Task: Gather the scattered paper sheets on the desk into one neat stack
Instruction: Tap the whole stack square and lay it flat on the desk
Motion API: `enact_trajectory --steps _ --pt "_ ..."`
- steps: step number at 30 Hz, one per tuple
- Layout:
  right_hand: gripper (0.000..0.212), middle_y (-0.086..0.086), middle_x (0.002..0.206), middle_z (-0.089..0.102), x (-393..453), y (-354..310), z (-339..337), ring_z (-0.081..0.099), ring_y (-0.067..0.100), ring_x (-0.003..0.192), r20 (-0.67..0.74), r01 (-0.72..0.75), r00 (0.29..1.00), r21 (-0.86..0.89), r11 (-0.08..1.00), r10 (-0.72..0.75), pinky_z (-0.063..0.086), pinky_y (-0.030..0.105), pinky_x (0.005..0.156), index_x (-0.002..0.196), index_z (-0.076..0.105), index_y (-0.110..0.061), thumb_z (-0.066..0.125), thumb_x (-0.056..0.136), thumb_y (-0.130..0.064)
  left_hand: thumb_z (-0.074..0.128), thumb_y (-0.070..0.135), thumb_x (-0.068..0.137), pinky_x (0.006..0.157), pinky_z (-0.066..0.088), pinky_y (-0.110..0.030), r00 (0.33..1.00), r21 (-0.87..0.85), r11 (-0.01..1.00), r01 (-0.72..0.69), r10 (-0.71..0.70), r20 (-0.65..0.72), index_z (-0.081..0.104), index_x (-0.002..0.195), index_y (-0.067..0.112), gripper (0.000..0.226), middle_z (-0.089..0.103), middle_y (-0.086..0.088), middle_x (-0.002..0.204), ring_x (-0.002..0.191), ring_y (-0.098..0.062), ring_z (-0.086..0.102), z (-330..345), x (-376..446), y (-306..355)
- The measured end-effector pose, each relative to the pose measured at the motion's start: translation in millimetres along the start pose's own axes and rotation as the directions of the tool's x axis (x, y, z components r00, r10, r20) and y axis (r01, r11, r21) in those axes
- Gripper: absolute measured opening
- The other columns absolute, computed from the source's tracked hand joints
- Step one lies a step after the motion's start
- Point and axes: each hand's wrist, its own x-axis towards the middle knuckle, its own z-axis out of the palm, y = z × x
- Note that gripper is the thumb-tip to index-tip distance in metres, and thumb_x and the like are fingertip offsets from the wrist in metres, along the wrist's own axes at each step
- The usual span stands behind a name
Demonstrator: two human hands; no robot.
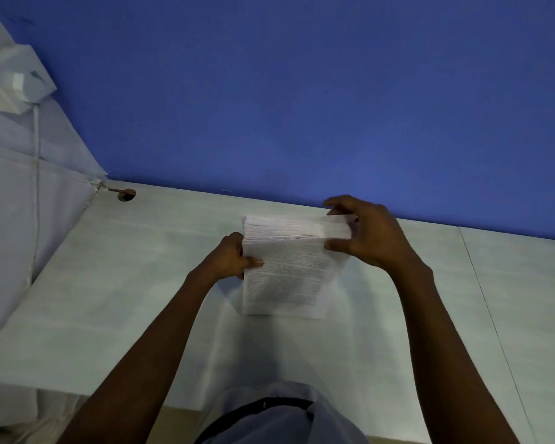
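Observation:
A thick stack of printed paper sheets stands on its lower edge on the pale desk, tilted back so its top edge faces me. My left hand grips the stack's left side, thumb on the front page. My right hand holds the upper right corner, fingers curled over the top edge and thumb pressed on the front. The top edges of the sheets look slightly uneven.
A blue wall rises right behind the desk. A round cable hole sits at the desk's far left corner. A white box with a cable hangs on the left partition. A seam runs down the desk at right.

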Motion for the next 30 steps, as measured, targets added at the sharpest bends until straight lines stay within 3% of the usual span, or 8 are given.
enact_trajectory --steps 6,13,17,19,21,23,27,30 --pt "0.057 -0.007 0.110 0.071 27.2 -58.9 21.4 0.064 0.019 0.101 0.237 0.213 0.965 -0.447 0.869 -0.115 0.035 0.028 0.073 0.121 0.069 -0.036 0.087 0.068 -0.034 0.083 0.018 0.081 0.084 0.061 -0.047 1.000 0.066 0.997 -0.028 0.028 -0.009 0.051 0.138 0.008 0.067 0.059 -0.018 0.136 0.118 -0.038 0.060 4.0 3.3 14.0" --pt "0.048 0.008 0.117 0.067 40.0 -56.3 34.4 0.063 0.026 0.105 0.338 0.205 0.939 -0.412 0.888 -0.060 0.039 0.026 0.078 0.129 0.066 -0.016 0.076 0.082 -0.018 0.085 0.022 0.077 0.095 0.055 -0.043 0.998 -0.036 0.999 -0.013 0.011 -0.059 0.056 0.136 0.009 0.068 0.062 -0.005 0.128 0.114 -0.026 0.062 7.5 -4.4 7.7" --pt "0.035 0.003 0.105 0.060 45.7 -27.5 -1.3 0.063 0.024 0.100 0.297 -0.005 0.951 -0.250 0.968 0.082 0.039 0.028 0.071 0.099 0.061 -0.025 0.082 0.071 -0.028 0.097 0.032 0.056 0.106 0.049 -0.050 0.988 -0.324 0.943 0.070 -0.110 -0.108 0.048 0.145 0.022 0.102 0.059 -0.003 0.137 0.121 -0.026 0.059 9.7 -16.8 -21.8" --pt "0.043 0.001 0.096 0.064 39.4 -2.9 -24.7 0.066 0.019 0.086 0.233 -0.183 0.953 -0.063 0.981 0.192 0.046 0.032 0.064 0.087 0.059 -0.021 0.088 0.059 -0.037 0.097 0.041 0.045 0.106 0.046 -0.054 0.973 -0.596 0.789 0.150 -0.225 -0.052 0.048 0.143 0.020 0.111 0.054 -0.007 0.144 0.125 -0.032 0.057 16.4 -27.3 -41.1" --pt "0.049 0.003 0.096 0.073 26.4 19.0 -39.3 0.072 0.022 0.088 0.202 -0.282 0.948 0.167 0.945 0.248 0.060 0.041 0.070 0.093 0.069 -0.018 0.093 0.055 -0.038 0.098 0.041 0.044 0.105 0.045 -0.054 0.982 -0.772 0.620 0.142 -0.189 0.029 0.057 0.130 0.018 0.097 0.057 -0.014 0.142 0.117 -0.031 0.062 23.6 -36.2 -48.8" --pt "0.048 0.003 0.102 0.077 10.5 34.4 -36.7 0.075 0.023 0.095 0.216 -0.326 0.941 0.369 0.870 0.261 0.064 0.049 0.080 0.108 0.073 -0.019 0.095 0.065 -0.025 0.092 0.034 0.065 0.104 0.048 -0.055 0.993 -0.827 0.551 0.114 -0.044 0.108 0.056 0.134 0.017 0.079 0.060 -0.015 0.138 0.118 -0.033 0.064 20.5 -40.3 -38.7" --pt "0.062 -0.002 0.115 0.076 -14.8 52.9 0.6 0.072 0.022 0.108 0.225 -0.371 0.929 0.549 0.749 0.295 0.060 0.061 0.086 0.121 0.068 -0.027 0.095 0.066 -0.018 0.072 0.019 0.089 0.102 0.049 -0.056 0.997 -0.641 0.768 -0.017 0.059 0.044 0.057 0.133 0.024 0.047 0.069 -0.003 0.127 0.118 -0.026 0.065 0.0 -30.3 3.0" --pt "0.075 -0.002 0.121 0.073 -28.2 60.3 31.7 0.069 0.019 0.115 0.128 -0.336 0.932 0.658 0.674 0.339 0.060 0.051 0.093 0.132 0.061 -0.022 0.094 0.066 -0.014 0.073 0.027 0.088 0.101 0.050 -0.056 0.992 -0.428 0.901 -0.078 0.027 -0.125 0.058 0.127 0.026 0.041 0.068 0.000 0.126 0.114 -0.022 0.065 -2.4 -26.7 23.8"
